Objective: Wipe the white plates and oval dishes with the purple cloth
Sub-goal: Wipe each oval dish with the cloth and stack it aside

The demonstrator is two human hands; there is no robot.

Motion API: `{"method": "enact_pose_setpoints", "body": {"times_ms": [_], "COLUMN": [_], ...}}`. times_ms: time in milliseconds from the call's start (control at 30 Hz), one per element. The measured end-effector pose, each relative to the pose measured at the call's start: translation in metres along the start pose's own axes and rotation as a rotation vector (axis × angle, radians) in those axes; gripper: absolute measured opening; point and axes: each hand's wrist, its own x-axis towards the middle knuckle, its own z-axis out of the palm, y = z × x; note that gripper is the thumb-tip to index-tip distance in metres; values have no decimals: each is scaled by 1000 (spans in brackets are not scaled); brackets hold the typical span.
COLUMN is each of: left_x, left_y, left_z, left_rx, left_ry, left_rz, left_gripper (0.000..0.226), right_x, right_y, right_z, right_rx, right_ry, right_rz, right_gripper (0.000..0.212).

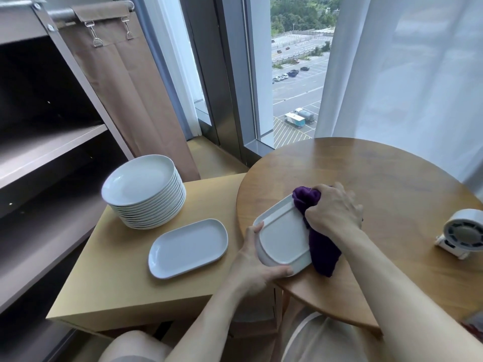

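Right hand (333, 210) presses bunched purple cloth (320, 239) against glossy upturned oval dish (283, 236).

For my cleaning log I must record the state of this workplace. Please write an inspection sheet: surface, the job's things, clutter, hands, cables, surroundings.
Surface: wooden round table, with a lower side table to its left.
Job's things: plate stack and one oval dish stand on the side table; a held dish, underside up, is at the round table's edge; the purple cloth lies against it.
Clutter: small white fan on the round table.
Hands: left hand grips the held dish; right hand grips the cloth.
Cables: nothing seen.
Surroundings: shelf cart at left; window and curtain behind.
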Motion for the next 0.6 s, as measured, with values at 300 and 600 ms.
{"method": "enact_pose_setpoints", "body": {"times_ms": [300, 600], "left_x": [0, 4], "left_y": [3, 4], "left_z": [4, 7], "left_rx": [-5, -64], "left_ry": [49, 89], "left_rz": [-6, -43], "left_gripper": [106, 109], "right_x": [-5, -9], "right_y": [16, 21], "right_z": [-37, -42], "right_rx": [128, -50], "right_ry": [-257, -438], "right_rz": [135, 144], "right_gripper": [44, 76]}}
